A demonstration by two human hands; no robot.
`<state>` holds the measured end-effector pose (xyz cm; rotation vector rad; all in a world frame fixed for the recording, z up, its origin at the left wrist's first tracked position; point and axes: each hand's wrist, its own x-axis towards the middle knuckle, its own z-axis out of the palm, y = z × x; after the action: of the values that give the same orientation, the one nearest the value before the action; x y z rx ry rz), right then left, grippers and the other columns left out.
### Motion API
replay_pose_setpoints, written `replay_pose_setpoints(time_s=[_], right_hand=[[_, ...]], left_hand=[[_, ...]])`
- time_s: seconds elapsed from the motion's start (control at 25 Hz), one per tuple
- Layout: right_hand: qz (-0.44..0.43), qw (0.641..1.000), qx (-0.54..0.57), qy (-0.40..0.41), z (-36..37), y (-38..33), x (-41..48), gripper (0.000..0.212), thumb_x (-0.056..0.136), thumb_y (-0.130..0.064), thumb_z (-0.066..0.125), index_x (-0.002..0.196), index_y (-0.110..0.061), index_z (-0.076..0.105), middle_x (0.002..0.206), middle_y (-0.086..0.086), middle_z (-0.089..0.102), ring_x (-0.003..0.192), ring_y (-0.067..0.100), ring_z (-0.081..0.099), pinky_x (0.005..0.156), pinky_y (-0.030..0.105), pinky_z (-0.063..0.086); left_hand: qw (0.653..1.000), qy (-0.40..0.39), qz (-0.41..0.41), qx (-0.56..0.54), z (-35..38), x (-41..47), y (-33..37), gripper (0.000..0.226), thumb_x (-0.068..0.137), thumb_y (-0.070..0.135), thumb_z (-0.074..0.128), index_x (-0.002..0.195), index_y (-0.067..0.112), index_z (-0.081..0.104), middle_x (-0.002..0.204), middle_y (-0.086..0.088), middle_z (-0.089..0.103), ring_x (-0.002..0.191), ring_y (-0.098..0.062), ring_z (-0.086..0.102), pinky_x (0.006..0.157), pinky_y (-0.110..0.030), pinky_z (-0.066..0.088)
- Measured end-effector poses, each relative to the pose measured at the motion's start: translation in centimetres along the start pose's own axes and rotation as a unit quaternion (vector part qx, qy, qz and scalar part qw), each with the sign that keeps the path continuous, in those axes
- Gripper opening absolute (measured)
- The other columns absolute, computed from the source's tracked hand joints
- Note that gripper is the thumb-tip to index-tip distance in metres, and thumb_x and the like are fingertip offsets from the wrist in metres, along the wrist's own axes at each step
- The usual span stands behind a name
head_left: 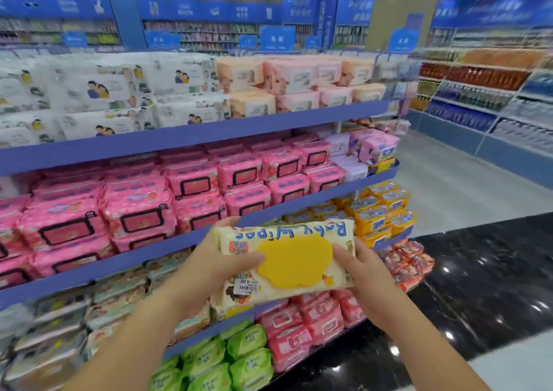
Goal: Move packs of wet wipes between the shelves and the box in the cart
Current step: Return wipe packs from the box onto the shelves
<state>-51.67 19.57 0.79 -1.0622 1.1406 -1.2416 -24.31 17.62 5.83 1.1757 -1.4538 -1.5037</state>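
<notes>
Both hands, left [209, 266] and right [363, 280], grip pack [287, 259] before shelves [191, 134]; mid-transfer, cart unseen, destination unclear.

Pack of wipes [287, 259] before the shelves [191, 133] — left hand [209, 271] left, right hand [368, 283] right.

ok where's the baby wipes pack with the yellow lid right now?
Head view, lower centre: the cream baby wipes pack is held between the left hand and right hand, in front of the shelves, upside down to the camera.

far signs [276, 38] blurred (unreadable), left packs [18, 97] cropped
</notes>
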Motion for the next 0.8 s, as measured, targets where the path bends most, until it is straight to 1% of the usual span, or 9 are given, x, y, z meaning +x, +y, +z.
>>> replay_pose_setpoints(time_s=[0.08,0.16,0.28,0.36,0.44,0.52,0.6,0.68,0.8], right_hand=[[0.015,1.0,-0.002,-0.014,-4.4,0.4,0.6,0.045,0.088,-0.033,0.064,0.13,-0.018,0.058,0.119,0.005,0.074,0.107,0.028,0.072,0.088,0.04,0.059],[0.039,0.999,-0.031,-0.019,-7.9,1.4,2.3,0.043,0.09,-0.028,0.065,0.13,-0.017,0.057,0.117,0.005,0.075,0.105,0.028,0.073,0.083,0.035,0.061],[0.082,0.995,-0.053,-0.014,-10.7,3.9,5.5,0.043,0.092,-0.017,0.066,0.134,-0.018,0.055,0.12,0.005,0.074,0.108,0.029,0.072,0.094,0.048,0.057],[0.114,0.992,-0.057,-0.009,-12.1,6.3,8.4,0.049,0.09,-0.012,0.069,0.136,-0.018,0.052,0.121,0.006,0.073,0.109,0.03,0.071,0.096,0.052,0.055],[0.133,0.989,-0.07,-0.006,-13.2,8.4,11.8,0.059,0.086,-0.004,0.074,0.137,-0.021,0.05,0.12,0.005,0.074,0.108,0.029,0.072,0.093,0.051,0.057],[0.154,0.984,-0.092,-0.009,-14.2,10.6,15.3,0.084,0.073,0.005,0.084,0.139,-0.029,0.046,0.123,0.006,0.072,0.108,0.028,0.072,0.089,0.051,0.059],[0.18,0.975,-0.129,-0.026,-14.7,12.7,18.9,0.095,0.063,0.006,0.09,0.139,-0.032,0.046,0.124,0.008,0.07,0.107,0.029,0.072,0.087,0.053,0.059],[0.205,0.961,-0.18,-0.046,-14.6,14.7,21.8,0.09,0.058,-0.001,0.093,0.133,-0.028,0.05,0.121,0.009,0.071,0.105,0.027,0.073,0.086,0.053,0.06],[0.218,0.939,-0.259,-0.054,-13.6,17.8,25.7,0.073,0.059,0.006,0.091,0.114,-0.027,0.056,0.11,0.003,0.072,0.1,0.016,0.072,0.077,0.037,0.063]], left_hand=[[0.999,-0.011,-0.016,0.037,2.8,2.0,-1.7,0.114,0.053,0.043,0.099,0.145,0.043,0.033,0.123,-0.004,0.072,0.093,-0.018,0.076,0.092,-0.044,0.059],[0.997,-0.018,-0.036,0.063,4.7,4.6,-3.7,0.119,0.044,0.052,0.099,0.142,0.055,0.032,0.132,-0.004,0.066,0.102,-0.022,0.074,0.098,-0.05,0.055],[0.992,-0.022,-0.064,0.102,5.7,8.8,-5.8,0.106,0.054,0.049,0.097,0.137,0.063,0.033,0.152,-0.004,0.046,0.106,-0.022,0.072,0.094,-0.045,0.058],[0.987,-0.042,-0.081,0.133,5.5,12.7,-7.6,0.109,0.055,0.051,0.096,0.14,0.064,0.029,0.158,0.002,0.038,0.119,-0.023,0.066,0.098,-0.043,0.055],[0.981,-0.06,-0.079,0.169,4.9,16.6,-9.4,0.109,0.058,0.05,0.095,0.142,0.062,0.026,0.16,0.015,0.026,0.135,-0.018,0.046,0.106,-0.035,0.045],[0.971,-0.072,-0.081,0.211,4.1,20.1,-11.6,0.108,0.06,0.051,0.094,0.144,0.057,0.026,0.157,0.024,0.019,0.143,-0.01,0.029,0.108,-0.03,0.036],[0.962,-0.063,-0.102,0.247,3.3,23.1,-14.2,0.114,0.055,0.059,0.093,0.146,0.05,0.025,0.159,0.021,0.022,0.145,-0.009,0.027,0.111,-0.031,0.036],[0.954,-0.054,-0.13,0.263,2.7,25.0,-16.7,0.119,0.055,0.059,0.093,0.15,0.044,0.023,0.154,0.021,0.029,0.14,-0.008,0.035,0.11,-0.028,0.038],[0.946,-0.031,-0.153,0.284,1.8,27.3,-20.0,0.11,0.061,0.047,0.094,0.149,0.042,0.027,0.141,0.019,0.043,0.126,-0.008,0.047,0.096,-0.024,0.044]])
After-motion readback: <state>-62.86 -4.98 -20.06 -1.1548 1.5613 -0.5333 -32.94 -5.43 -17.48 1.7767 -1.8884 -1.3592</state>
